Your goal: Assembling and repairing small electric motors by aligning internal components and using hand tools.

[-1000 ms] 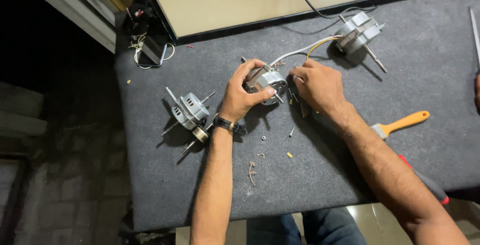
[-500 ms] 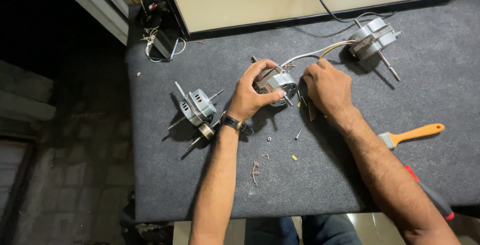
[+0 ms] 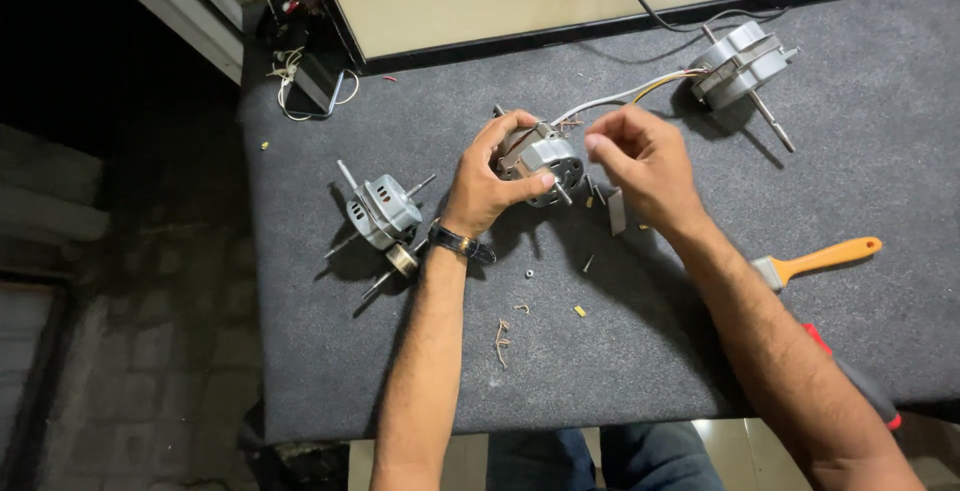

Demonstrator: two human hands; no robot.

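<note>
On the left we see a small grey motor (image 3: 382, 213) lying on the grey bench (image 3: 330, 371); next our left hand (image 3: 487, 179) wraps round another motor (image 3: 545, 158) in the middle, holding it just above the bench; our right hand (image 3: 640, 163) is just beside it, fingers pinched close, holding nothing we can see; wires (image 3: 640, 93) run to a third motor (image 3: 740, 63); an orange-handled brush (image 3: 815, 261) lies far right.

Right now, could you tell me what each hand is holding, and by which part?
The left hand grips the middle motor around its body. The right hand hovers beside it, fingers pinched; whether it holds anything cannot be told.
</note>
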